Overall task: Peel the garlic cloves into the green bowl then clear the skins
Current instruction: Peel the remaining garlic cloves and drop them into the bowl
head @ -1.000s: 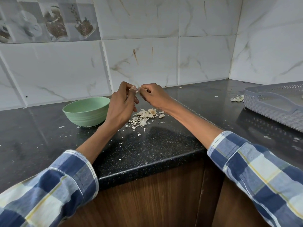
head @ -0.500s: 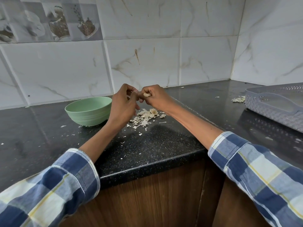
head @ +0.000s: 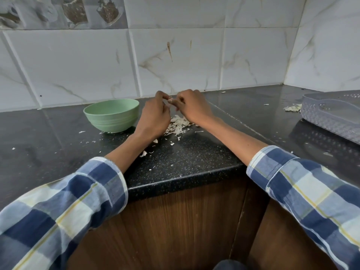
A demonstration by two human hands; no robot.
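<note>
Both hands are raised just above the black speckled countertop (head: 194, 158), fingertips meeting over the work. The left hand (head: 154, 116) has its fingers curled inward, thumb and forefinger pinching a garlic clove (head: 169, 100), of which only a small pale sliver shows between the two sets of fingertips. The right hand (head: 191, 108) is curled too, its fingertips closed on the same clove from the other side; how much skin is on the clove cannot be told, since the fingers cover most of it.

Directly below the fingertips, partly behind both wrists, lies a loose pile of garlic skins (head: 178, 125): thin, papery, off-white flakes, with smaller scraps scattered toward the counter's front edge. Just beyond the left hand's knuckles, to its left, stands the green bowl (head: 112, 115), ribbed near its base; its contents cannot be seen. Well away past the right hand sits a grey perforated basket (head: 331, 114), with another small heap of skins (head: 292, 108) touching its near corner.
</note>
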